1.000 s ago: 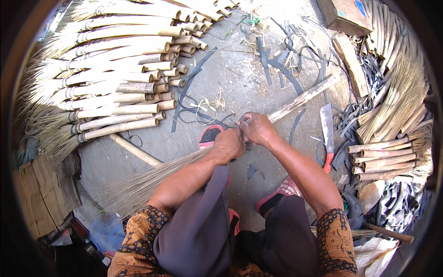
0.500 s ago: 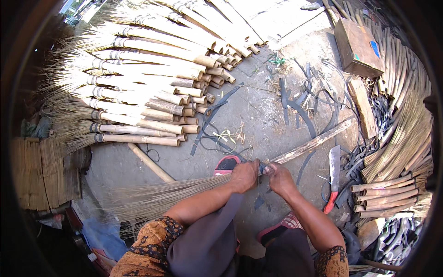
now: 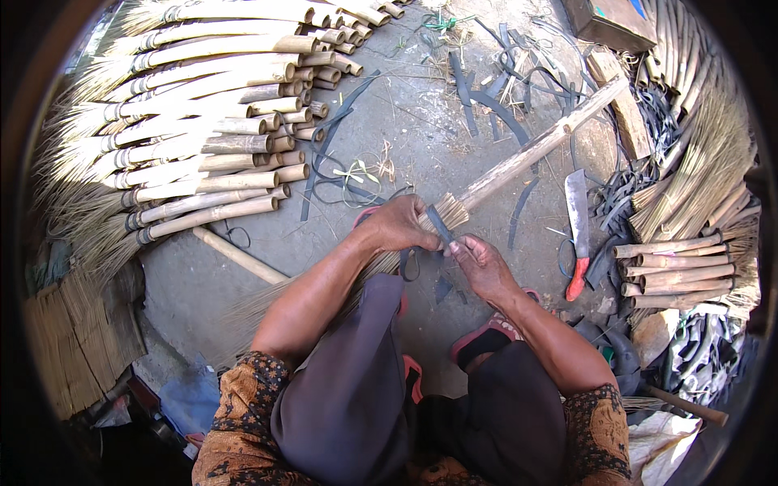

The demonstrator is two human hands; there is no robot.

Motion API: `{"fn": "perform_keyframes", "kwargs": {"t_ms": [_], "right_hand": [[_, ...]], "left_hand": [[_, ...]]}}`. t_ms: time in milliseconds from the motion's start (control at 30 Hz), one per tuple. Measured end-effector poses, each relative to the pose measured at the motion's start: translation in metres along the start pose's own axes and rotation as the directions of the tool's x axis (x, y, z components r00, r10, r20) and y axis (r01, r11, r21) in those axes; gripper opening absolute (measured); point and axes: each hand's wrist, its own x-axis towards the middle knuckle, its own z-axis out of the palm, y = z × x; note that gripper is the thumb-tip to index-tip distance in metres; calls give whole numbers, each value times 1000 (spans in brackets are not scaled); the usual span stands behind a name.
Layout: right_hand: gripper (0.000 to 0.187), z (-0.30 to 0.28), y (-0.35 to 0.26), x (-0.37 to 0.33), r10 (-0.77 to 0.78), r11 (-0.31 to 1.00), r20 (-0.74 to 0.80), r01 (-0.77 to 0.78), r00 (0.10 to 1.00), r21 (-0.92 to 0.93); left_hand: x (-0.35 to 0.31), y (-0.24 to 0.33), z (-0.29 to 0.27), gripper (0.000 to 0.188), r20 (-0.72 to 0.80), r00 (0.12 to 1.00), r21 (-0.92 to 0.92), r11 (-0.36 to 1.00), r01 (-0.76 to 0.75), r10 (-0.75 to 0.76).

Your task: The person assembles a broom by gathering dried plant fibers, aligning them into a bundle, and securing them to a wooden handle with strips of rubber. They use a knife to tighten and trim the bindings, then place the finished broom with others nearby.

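A broom of pale straw (image 3: 267,304) lies across my lap, its fibres fanning to the lower left and its wooden handle (image 3: 539,150) pointing to the upper right. My left hand (image 3: 399,224) is closed around the bundle where the straw meets the handle. My right hand (image 3: 478,263) pinches a dark rubber strap (image 3: 438,223) that runs over the bundle's end. Both hands are almost touching, just above my knees.
A stack of finished brooms with bamboo handles (image 3: 203,121) fills the upper left. Dark rubber strips (image 3: 494,89) litter the concrete. A cleaver with a red handle (image 3: 577,227) lies to the right, beside more broom bundles (image 3: 689,267). A loose stick (image 3: 239,255) lies at left.
The view has shifted: the hands and broom sit a little higher and further right in frame. The hands stay on the bundle's neck, and the right hand now pulls the strap.
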Motion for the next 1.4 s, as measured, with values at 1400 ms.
{"fn": "perform_keyframes", "kwargs": {"t_ms": [1400], "right_hand": [[32, 24, 14, 36, 199, 979, -119, -192, 973, 68]], "left_hand": [[-4, -19, 47, 64, -485, 772, 682, 730, 42, 410]]}}
